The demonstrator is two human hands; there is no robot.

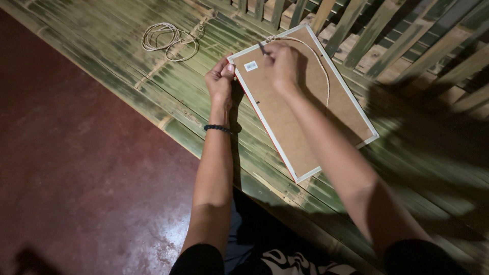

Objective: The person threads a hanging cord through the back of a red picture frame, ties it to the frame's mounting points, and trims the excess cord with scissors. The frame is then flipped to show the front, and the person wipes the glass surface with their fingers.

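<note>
I see a frame (305, 109) lying face down on a bamboo bench (153, 97), just right of the picture's centre, its brown backing board up and its white rim tilted so the long side runs from upper left to lower right. A small white sticker (250, 65) sits on the board near the frame's upper left corner. My left hand (220, 80) is closed on that corner, thumb on the rim, with a dark bead bracelet (217, 128) round the wrist. My right hand (281, 63) rests on the top end of the board, fingers curled shut on a small dark tool (262, 48) whose tip meets the board near the top edge; I cannot tell what kind of tool it is. A string (320, 63) runs from a knot at the top edge, past the right hand, in a curve down the right side of the board. In the upper left lies 1 loose coil of cord (168, 39), well apart from the frame. A dark red floor (66, 168) fills the left side.
</note>
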